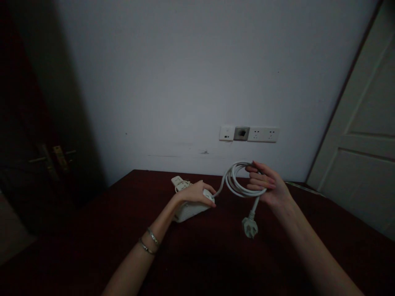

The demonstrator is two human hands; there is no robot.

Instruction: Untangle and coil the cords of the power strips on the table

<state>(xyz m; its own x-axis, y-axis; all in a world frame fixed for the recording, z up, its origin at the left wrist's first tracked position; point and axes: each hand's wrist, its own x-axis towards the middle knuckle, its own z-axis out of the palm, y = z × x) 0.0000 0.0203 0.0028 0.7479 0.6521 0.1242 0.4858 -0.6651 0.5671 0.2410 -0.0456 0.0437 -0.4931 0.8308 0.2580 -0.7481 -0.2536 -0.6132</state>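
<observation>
My left hand (197, 194) is closed over the end of a white power strip (187, 210) that lies on the dark red table (216, 255). Its white cord (236, 185) runs to the right and is wound in loops around the fingers of my right hand (267, 185), which is closed on the coil just above the table. The white plug (249, 227) hangs down from the coil, near the tabletop. A second small white piece (179, 183) lies behind my left hand.
White wall sockets (249, 134) sit on the wall behind the table. A dark door with a brass handle (52, 158) stands at the left. A white door (364, 135) is at the right.
</observation>
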